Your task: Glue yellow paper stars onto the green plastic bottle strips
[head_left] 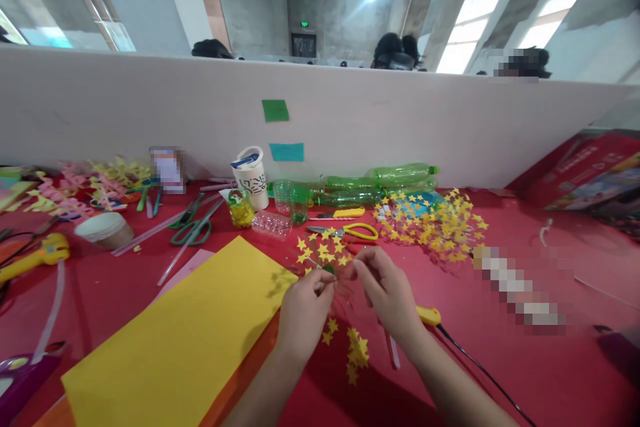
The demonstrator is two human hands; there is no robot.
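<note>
Holds one spray of yellow stars (323, 248) just above the red table (465, 293), pinched near its base in the closed fingers of the left hand (306, 310). Curls the right hand (385, 287) loosely beside it; cannot tell whether that grips anything. Has two smaller star clusters (358, 348) nearer; one pair of yellow-handled scissors (340, 232) and one utility knife (349, 213) beyond; one yellow sheet (185, 327) leftward; two sticky notes (275, 111) behind.

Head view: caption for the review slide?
Left hand holds a yellow star spray above a red tabletop, right hand beside it.
</note>
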